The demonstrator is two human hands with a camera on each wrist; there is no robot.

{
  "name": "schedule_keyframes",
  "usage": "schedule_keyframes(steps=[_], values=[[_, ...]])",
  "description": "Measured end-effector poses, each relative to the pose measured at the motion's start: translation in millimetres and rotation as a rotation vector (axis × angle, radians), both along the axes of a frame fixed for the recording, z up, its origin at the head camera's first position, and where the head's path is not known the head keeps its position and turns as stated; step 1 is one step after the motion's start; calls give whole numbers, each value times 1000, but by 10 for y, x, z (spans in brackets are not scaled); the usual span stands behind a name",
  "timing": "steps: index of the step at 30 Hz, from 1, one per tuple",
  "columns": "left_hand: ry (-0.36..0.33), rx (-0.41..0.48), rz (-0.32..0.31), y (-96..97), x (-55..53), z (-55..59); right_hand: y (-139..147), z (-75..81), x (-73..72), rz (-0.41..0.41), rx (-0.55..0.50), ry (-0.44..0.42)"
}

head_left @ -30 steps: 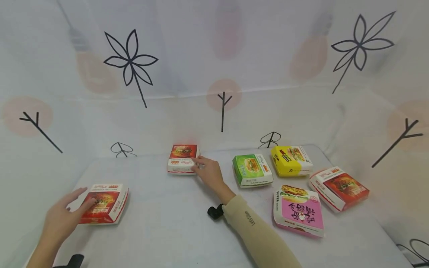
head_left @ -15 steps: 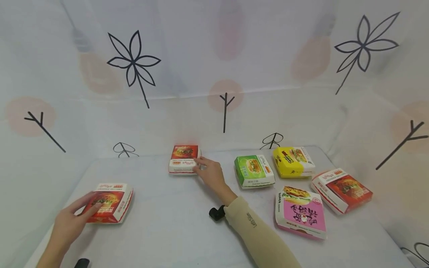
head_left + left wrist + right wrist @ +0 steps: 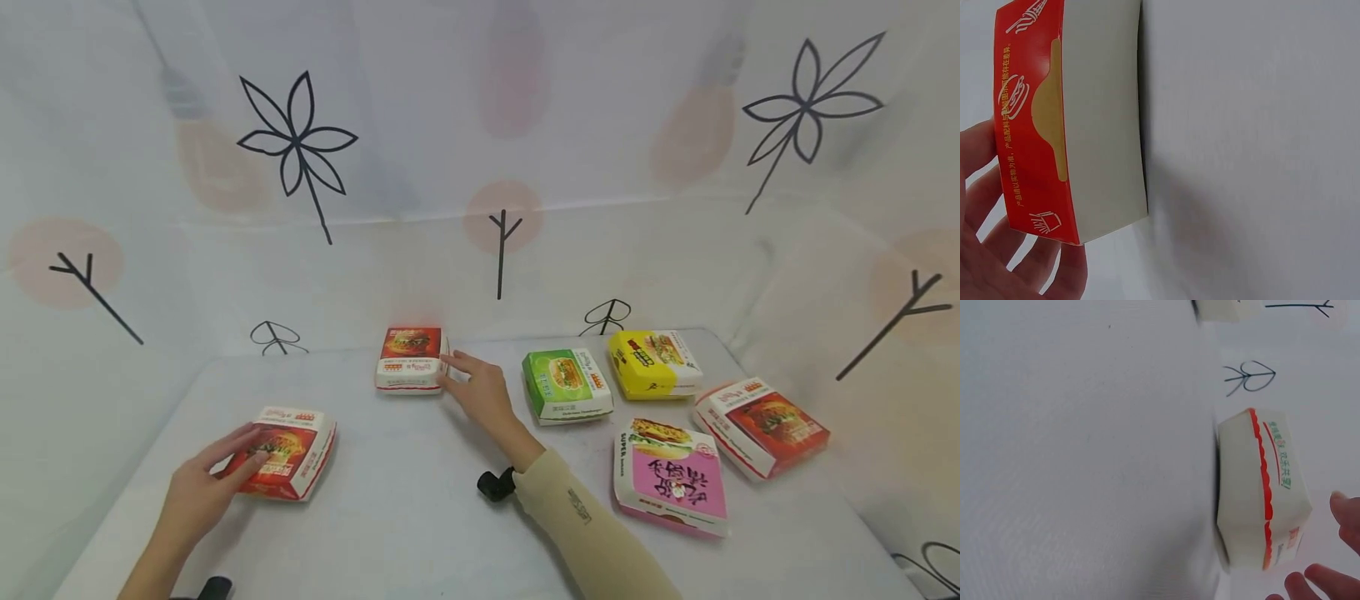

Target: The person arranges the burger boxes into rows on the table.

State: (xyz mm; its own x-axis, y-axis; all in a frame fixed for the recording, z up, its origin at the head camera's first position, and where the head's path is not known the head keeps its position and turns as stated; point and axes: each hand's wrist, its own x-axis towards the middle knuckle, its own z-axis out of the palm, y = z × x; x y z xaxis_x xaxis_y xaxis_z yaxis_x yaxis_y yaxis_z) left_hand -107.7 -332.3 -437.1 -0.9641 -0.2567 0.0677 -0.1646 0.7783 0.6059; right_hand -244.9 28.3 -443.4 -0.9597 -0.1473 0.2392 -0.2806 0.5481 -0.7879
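Note:
At the left in the head view, my left hand lies along the left end of a red and white burger box, thumb and fingers extended. The left wrist view shows the fingers against the corner of that burger box, whose red side faces the camera. Toward the back, my right hand is held with spread fingers at the right side of a second red and white burger box. Its fingertips overlap the edge in the head view, while a gap shows beside this burger box in the right wrist view.
On the right stand a green burger box, a yellow one, a pink one and another red and white one. A patterned white cloth hangs behind the white table.
My left hand has come up to the left burger box and slid it to the right across the table. My right hand has drawn back slightly from the rear burger box, which stays put.

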Motion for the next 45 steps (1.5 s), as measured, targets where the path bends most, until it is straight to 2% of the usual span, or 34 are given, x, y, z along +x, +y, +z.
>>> schedule_keyframes(steps=[6, 16, 25, 29, 37, 45], values=[[48, 19, -82, 263, -41, -11, 35, 58, 106, 30, -14, 37], [74, 54, -197, 706, -200, -58, 81, 110, 327, 140, -55, 61], [92, 101, -263, 1017, -340, -130, 134, 48, 420, 242, -114, -71], [88, 120, -288, 1180, -377, -143, 145, 25, 429, 280, -119, -94], [87, 123, -338, 1405, -406, -124, 168, -23, 407, 263, -53, -113], [64, 112, -362, 1449, -410, -77, 201, -81, 425, 268, -27, -191]])
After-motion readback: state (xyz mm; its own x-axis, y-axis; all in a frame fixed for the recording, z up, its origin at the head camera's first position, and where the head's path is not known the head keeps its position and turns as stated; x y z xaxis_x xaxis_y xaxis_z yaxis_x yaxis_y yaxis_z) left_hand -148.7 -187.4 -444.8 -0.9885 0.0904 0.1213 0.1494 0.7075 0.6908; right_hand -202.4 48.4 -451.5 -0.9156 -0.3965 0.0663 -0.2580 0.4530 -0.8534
